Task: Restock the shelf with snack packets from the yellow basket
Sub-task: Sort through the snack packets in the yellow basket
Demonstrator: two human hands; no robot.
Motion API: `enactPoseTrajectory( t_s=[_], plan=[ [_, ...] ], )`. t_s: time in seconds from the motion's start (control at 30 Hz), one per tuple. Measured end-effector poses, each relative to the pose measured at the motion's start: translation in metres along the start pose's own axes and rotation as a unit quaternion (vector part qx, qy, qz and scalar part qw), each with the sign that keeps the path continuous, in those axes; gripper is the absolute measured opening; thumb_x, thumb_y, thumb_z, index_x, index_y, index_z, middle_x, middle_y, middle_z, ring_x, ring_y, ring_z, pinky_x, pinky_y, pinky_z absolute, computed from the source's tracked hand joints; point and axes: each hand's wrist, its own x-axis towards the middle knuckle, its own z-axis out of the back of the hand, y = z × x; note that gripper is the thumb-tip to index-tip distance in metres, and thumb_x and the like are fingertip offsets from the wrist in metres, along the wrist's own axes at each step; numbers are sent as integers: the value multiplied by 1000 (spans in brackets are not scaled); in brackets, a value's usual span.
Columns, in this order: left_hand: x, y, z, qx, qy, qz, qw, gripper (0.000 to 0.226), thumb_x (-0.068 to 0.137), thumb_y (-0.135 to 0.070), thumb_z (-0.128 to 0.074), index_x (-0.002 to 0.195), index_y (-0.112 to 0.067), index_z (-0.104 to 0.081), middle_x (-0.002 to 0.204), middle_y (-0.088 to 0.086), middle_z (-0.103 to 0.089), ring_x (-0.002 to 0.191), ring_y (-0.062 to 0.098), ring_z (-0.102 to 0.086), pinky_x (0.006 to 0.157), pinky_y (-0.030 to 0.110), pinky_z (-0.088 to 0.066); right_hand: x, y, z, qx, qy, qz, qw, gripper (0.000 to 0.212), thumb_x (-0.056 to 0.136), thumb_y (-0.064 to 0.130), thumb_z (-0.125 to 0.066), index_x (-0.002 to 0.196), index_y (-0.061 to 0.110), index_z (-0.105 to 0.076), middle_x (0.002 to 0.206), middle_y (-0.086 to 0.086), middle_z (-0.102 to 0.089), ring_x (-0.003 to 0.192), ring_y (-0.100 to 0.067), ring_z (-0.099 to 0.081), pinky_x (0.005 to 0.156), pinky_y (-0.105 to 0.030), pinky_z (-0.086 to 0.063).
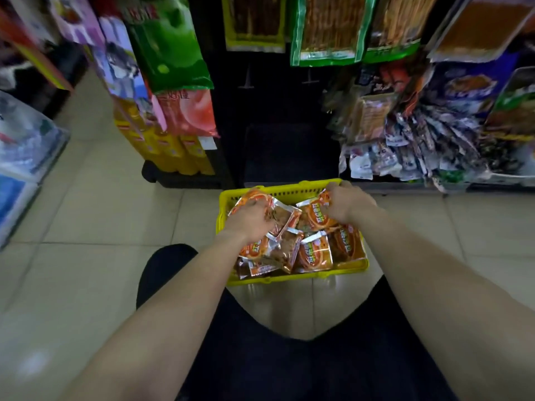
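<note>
A yellow basket (pixel 292 278) sits on the tiled floor in front of a dark shelf unit (pixel 278 111). It holds several orange snack packets (pixel 314 253). My left hand (pixel 250 219) reaches into the basket's left side, fingers curled on an orange packet (pixel 252 199). My right hand (pixel 347 202) is at the basket's far right corner and grips another orange packet (pixel 315 214) by its top edge. The shelf's lower middle bay (pixel 289 151) looks dark and empty.
Hanging snack bags (pixel 327 30) fill the hooks above. Small grey packets (pixel 419 151) crowd the right shelf. Yellow boxes (pixel 170 151) and green and pink bags (pixel 173 53) stand on the left rack. A clear bin (pixel 26 140) sits at far left. My dark-clothed knees (pixel 289 357) are below.
</note>
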Motion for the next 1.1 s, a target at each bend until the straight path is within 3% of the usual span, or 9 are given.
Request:
enactPoseTrajectory(
  t_s=[0.23,0.37,0.57,0.73,0.93,1.1],
  plan=[
    [-9,34,-7,7,-13,-12,1000,68,95,-49,-58,151,-18,-37,153,11,-39,134,32,-47,109,41,-42,-13,25,-26,-7,-19,12,1000,67,92,49,-56,147,15,-37,151,-15,-38,135,-40,-41,102,-53,-44],
    [9,34,-10,6,-5,3,1000,69,95,-49,-58,152,-18,-36,156,11,-36,136,32,-45,110,41,-41,2,26,-50,5,-16,34,999,68,91,47,-58,148,18,-36,158,-14,-28,142,-38,-33,105,-54,-43],
    [65,30,-50,-69,-21,55,996,67,94,-48,-57,151,-20,-38,157,9,-38,138,31,-43,110,42,-40,71,14,-98,42,41,57,997,75,89,54,-58,152,21,-33,154,-16,-35,138,-41,-38,106,-53,-42],
    [113,74,-95,-69,-16,104,992,68,94,-54,-53,149,-16,-40,150,13,-44,134,34,-46,109,45,-41,157,35,-126,42,44,62,996,75,90,65,-52,147,17,-39,150,-15,-42,134,-39,-44,104,-50,-44],
    [146,112,-130,-102,-58,158,980,61,93,-44,-59,146,-17,-42,147,12,-44,129,39,-49,108,48,-42,219,68,-167,37,51,75,995,93,84,69,-59,154,17,-27,158,-10,-35,146,-36,-26,112,-50,-35],
    [147,106,-150,-101,-54,140,984,69,90,-43,-61,149,-17,-35,151,7,-38,130,35,-49,106,48,-45,216,65,-184,50,-19,89,995,100,76,67,-70,152,18,-28,151,-8,-42,140,-33,-33,109,-49,-35]
  ],
)
